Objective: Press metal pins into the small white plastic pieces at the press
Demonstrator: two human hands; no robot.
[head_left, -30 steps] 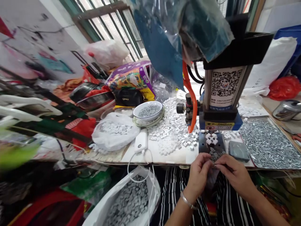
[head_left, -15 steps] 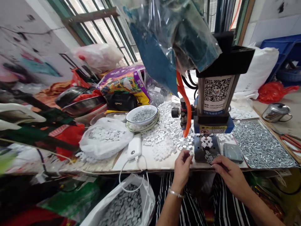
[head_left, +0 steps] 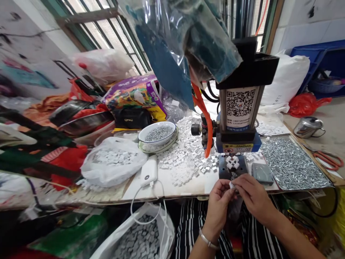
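Note:
My left hand (head_left: 219, 207) and my right hand (head_left: 252, 196) meet at the table's front edge, fingers pinched together on a small white square piece (head_left: 231, 185). Just beyond them lies a dark metal block (head_left: 232, 167) with a few white pieces on it, under a press machine (head_left: 238, 108) bearing a QR code label. A heap of small white pieces (head_left: 188, 154) is spread to the left of the block. A tray of small metal screws (head_left: 292, 163) lies to the right.
A white bowl of screws (head_left: 157, 133), a white plastic bag of pieces (head_left: 113, 162) and a white power bank (head_left: 149, 170) sit at left. An open bag of grey pieces (head_left: 140, 239) hangs below the table. A steel pot (head_left: 307, 126) and red scissors (head_left: 327, 160) lie far right.
My left hand went out to the heap of white pieces and came back. Both hands are now pinched together on a small white piece at the table edge.

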